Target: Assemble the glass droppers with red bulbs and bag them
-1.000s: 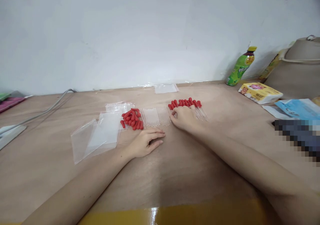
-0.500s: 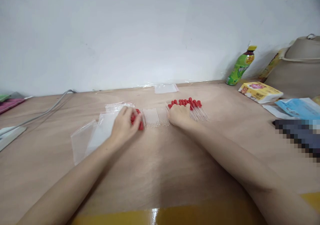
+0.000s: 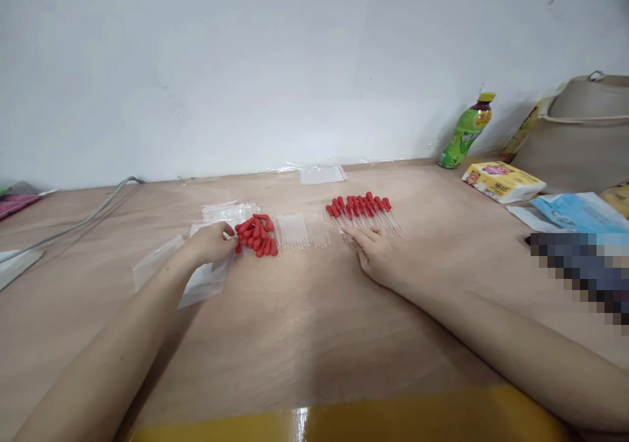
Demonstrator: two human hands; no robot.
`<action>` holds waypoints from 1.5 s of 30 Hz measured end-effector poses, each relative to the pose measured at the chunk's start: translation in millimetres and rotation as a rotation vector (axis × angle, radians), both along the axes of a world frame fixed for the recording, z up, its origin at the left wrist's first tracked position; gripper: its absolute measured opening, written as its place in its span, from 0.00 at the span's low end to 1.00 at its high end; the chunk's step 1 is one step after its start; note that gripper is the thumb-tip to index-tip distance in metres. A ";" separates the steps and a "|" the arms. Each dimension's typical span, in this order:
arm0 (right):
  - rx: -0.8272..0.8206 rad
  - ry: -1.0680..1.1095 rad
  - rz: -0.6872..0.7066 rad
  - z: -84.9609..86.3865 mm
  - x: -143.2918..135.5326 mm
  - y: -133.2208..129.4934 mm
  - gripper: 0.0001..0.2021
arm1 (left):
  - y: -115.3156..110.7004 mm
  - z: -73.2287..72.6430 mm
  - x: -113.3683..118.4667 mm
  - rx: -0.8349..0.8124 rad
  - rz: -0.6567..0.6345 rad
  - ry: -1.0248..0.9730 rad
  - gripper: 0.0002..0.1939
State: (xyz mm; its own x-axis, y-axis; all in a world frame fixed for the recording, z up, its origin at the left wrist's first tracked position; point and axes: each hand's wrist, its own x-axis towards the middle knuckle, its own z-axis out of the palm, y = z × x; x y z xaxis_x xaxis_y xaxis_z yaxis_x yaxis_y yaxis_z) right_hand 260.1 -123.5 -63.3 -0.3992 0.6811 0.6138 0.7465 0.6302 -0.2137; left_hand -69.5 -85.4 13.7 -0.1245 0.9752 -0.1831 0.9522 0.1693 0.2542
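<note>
Head view: two bare hands at rubber bulbs and glass droppers on a wooden table (image 3: pixel 314 324)

Left hand (image 3: pixel 210 244) pinches a small red rubber bulb (image 3: pixel 238 248) beside the bulb pile (image 3: pixel 256 234), over clear plastic bags (image 3: pixel 196 268); right hand (image 3: pixel 377 253) lies flat, grip open, just before the red-capped droppers (image 3: pixel 362 210); clear glass tubes (image 3: pixel 301 230) lie between

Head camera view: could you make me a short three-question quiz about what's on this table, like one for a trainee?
1. True or false: the left hand is at the loose pile of red bulbs.
2. What lies between the red bulbs and the assembled droppers? A) a green bottle B) a row of clear tubes C) a tissue pack
3. How does the right hand rest on the table?

Key
1. True; its fingertips are at the pile's left edge, over the clear bags.
2. B, the clear tubes.
3. Flat, palm down, just in front of the droppers, holding nothing visible.
</note>
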 end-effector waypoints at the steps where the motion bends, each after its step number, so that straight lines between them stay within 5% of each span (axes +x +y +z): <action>1: 0.004 -0.010 0.013 -0.3 -1.0 -1.9 0.15 | 1.6 -2.9 -1.9 0.009 -0.003 -0.006 0.18; 9: -0.001 0.091 0.032 -4.2 -4.0 -2.8 0.10 | 5.0 -10.0 -4.3 0.108 0.027 0.005 0.14; 15: 0.016 0.108 0.031 -6.1 -2.4 -0.1 0.09 | 6.7 -9.8 -7.7 0.073 0.082 -0.210 0.15; 21: 0.044 0.104 0.015 -3.8 -2.7 -0.8 0.13 | -2.6 19.5 -20.2 0.032 0.021 -0.325 0.16; 25: 0.037 0.062 0.041 -3.8 -1.9 -0.7 0.15 | -26.2 29.9 19.6 0.149 -0.221 -0.659 0.11; 29: 0.028 0.067 0.042 3.1 -2.1 -4.8 0.12 | -50.1 -2.1 78.9 0.169 -0.396 -0.869 0.09; 34: 0.037 0.063 0.038 9.1 -1.8 -8.0 0.06 | -64.1 -44.0 102.1 0.364 -0.665 -0.560 0.08; 40: 0.045 0.037 0.079 5.8 -1.5 -6.1 0.05 | -63.6 -51.5 105.1 0.604 -0.755 -0.332 0.14; 45: 0.068 0.044 0.106 7.6 -1.2 -8.0 0.07 | -56.1 -58.7 107.9 0.683 -0.775 -0.311 0.07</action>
State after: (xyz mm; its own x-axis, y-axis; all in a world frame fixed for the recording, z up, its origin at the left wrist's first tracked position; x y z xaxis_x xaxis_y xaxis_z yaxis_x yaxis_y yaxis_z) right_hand 258.9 -131.5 -55.7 -0.4387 0.5927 0.6755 0.6655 0.7193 -0.1991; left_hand 38.4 -141.6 -45.0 0.5289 0.6761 0.5129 0.6163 -0.7215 0.3155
